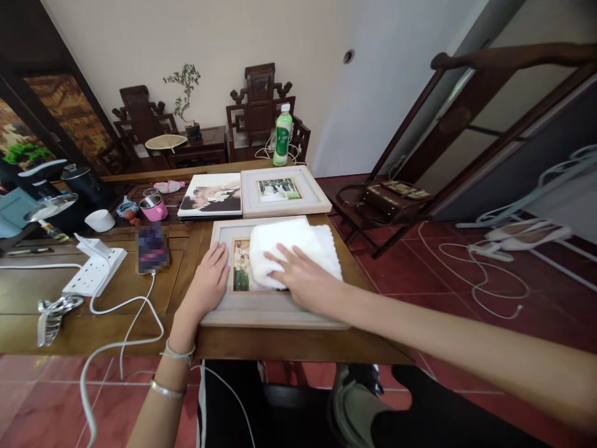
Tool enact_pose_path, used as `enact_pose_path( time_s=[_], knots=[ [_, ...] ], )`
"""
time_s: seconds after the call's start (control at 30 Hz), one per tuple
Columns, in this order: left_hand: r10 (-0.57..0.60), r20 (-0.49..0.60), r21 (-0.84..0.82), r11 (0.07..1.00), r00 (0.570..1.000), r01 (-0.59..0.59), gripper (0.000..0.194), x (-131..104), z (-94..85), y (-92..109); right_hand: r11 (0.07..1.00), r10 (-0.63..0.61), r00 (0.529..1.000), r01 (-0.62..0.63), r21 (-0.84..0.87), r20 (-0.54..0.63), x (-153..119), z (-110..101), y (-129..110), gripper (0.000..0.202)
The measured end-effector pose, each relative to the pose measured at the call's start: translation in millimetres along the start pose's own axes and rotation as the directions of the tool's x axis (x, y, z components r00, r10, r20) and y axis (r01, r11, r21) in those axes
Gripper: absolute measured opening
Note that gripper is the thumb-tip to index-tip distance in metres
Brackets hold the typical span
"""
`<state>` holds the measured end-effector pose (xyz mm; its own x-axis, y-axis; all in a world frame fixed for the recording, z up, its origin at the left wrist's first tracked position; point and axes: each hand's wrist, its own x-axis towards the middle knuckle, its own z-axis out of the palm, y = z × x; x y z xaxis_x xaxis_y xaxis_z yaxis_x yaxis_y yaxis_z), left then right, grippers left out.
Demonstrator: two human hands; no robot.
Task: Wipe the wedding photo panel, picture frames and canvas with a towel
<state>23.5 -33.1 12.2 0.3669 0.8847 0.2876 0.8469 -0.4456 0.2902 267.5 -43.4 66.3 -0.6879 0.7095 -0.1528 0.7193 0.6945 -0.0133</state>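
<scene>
A light wooden picture frame point(275, 311) lies flat near the front edge of the table, with a small photo point(241, 274) partly showing in its middle. Pressed on its right half is a folded white cloth point(298, 242), which covers the rest of the photo. My right hand point(301, 274) lies on this cloth with its fingers spread. On the frame's left side rests my left hand point(212, 280), fingers stretched out flat along the border. Behind stand a second framed photo point(321, 202) and a photo panel point(233, 199), both lying flat side by side.
A green bottle point(282, 137) stands at the table's back edge. To the left are a white power strip point(96, 270), a phone point(153, 249), a pink cup point(153, 208), a claw clip point(56, 317) and loose white cables. A wooden chair point(373, 205) stands on the right.
</scene>
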Motion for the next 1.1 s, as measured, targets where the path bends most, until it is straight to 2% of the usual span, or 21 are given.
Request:
enact_pose_path(
  time_s=[0.17,0.27,0.37,0.47,0.53,0.67,0.8,0.87,0.93,1.03,1.1],
  knots=[
    [-0.008,0.008,-0.01,1.0,1.0,0.008,0.048,0,-0.4,0,0.986,0.072,0.988,-0.092,-0.142,-0.138,43,-2,53,0.067],
    [-0.016,0.007,-0.018,1.0,1.0,0.016,0.048,0,-0.3,0,0.973,0.129,0.982,-0.153,-0.174,-0.141,56,-4,58,0.064],
    [-0.021,0.003,-0.03,0.999,1.0,0.021,0.047,0,0.2,1,0.975,0.137,0.987,-0.15,-0.164,-0.09,51,-2,38,0.058],
    [-0.026,-0.009,-0.036,0.999,1.0,0.026,0.046,-1,1.1,1,0.98,0.156,0.988,-0.154,-0.126,0.002,29,-5,3,0.057],
    [-0.027,-0.02,-0.04,0.999,0.999,0.026,0.046,-1,1.6,1,0.986,0.155,0.982,-0.148,-0.078,0.104,11,-13,-20,0.06],
    [-0.019,-0.031,-0.046,0.999,0.999,0.018,0.046,-1,1.8,0,0.991,0.061,0.944,-0.096,0.091,0.325,-22,-39,-57,0.068],
    [-0.012,-0.036,-0.044,0.999,0.999,0.01,0.046,-1,1.9,0,0.98,-0.056,0.906,-0.03,0.196,0.419,-36,-53,-75,0.073],
    [-0.006,-0.039,-0.043,0.999,0.999,0.004,0.045,-1,2.1,0,0.979,-0.078,0.912,-0.005,0.202,0.402,-35,-49,-76,0.074],
    [-0.004,-0.038,-0.041,0.999,0.999,0.002,0.045,-1,2.4,0,0.98,-0.064,0.94,-0.004,0.197,0.337,-29,-40,-70,0.074],
    [-0.01,-0.034,-0.038,0.999,0.999,0.008,0.045,-1,2.5,0,0.989,-0.024,0.985,-0.002,0.149,0.17,-13,-25,-46,0.07],
    [-0.017,-0.026,-0.037,0.999,1.0,0.016,0.045,-1,2.2,1,0.997,0.002,0.997,-0.009,0.082,0.078,3,-19,-23,0.067]
  ],
)
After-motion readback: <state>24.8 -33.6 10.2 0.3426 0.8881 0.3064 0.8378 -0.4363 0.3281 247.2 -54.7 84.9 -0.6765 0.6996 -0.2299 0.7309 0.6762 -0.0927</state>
